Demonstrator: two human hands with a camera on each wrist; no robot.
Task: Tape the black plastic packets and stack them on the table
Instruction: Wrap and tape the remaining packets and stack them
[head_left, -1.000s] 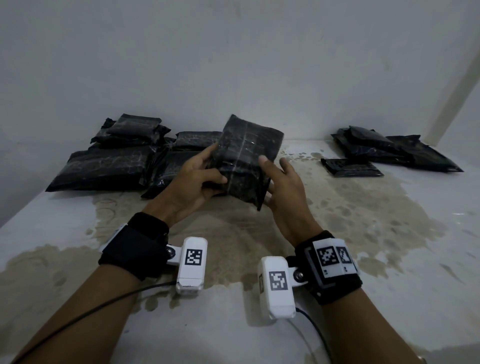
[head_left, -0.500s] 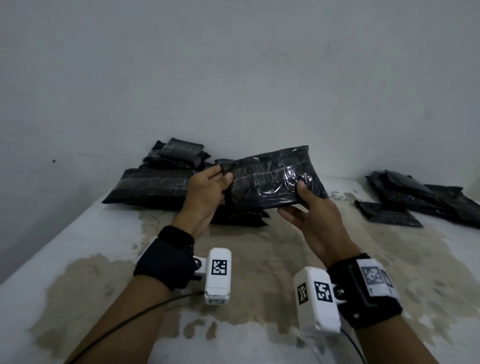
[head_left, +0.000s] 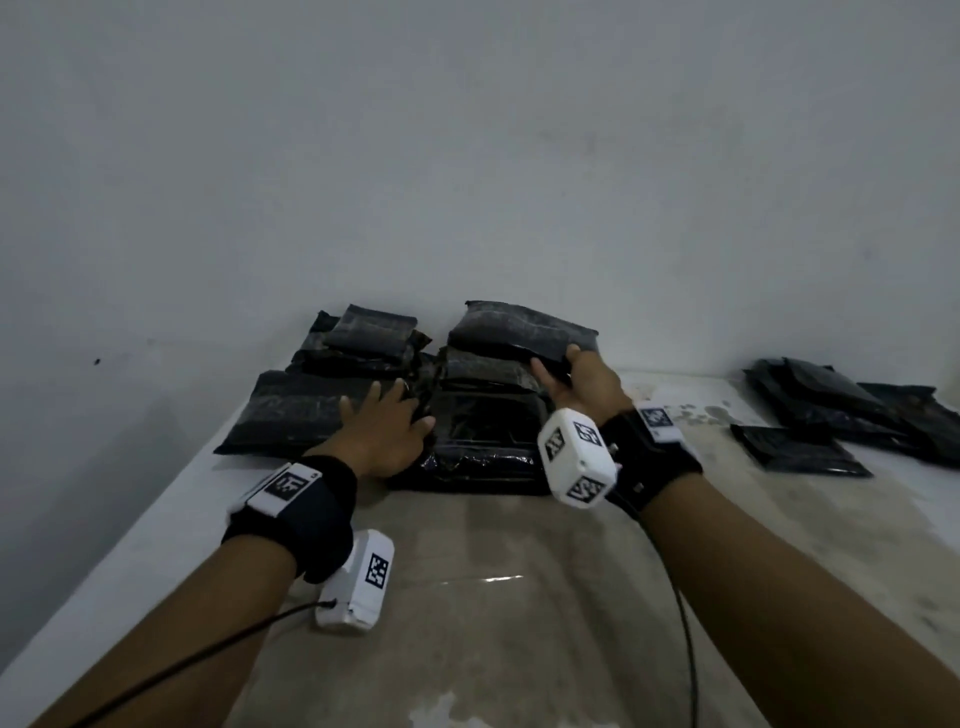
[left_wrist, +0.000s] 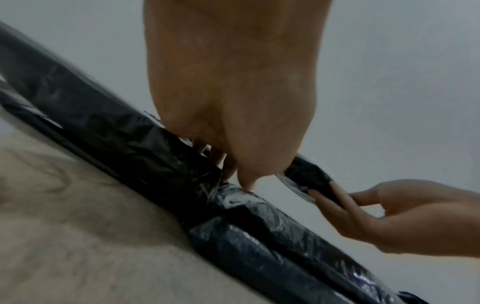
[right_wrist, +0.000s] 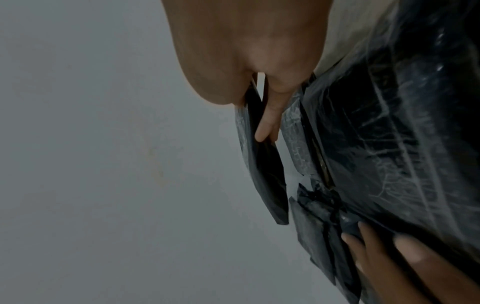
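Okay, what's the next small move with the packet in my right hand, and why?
Probably lower the packet flat onto the stack and let go: the right hand holds its near corner just above the pile, while the left hand rests open beside it.

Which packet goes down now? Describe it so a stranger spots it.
Find the pile of black packets against the back wall, left on the table. The held packet tops its right-hand stack. It alone is gripped by the right hand.
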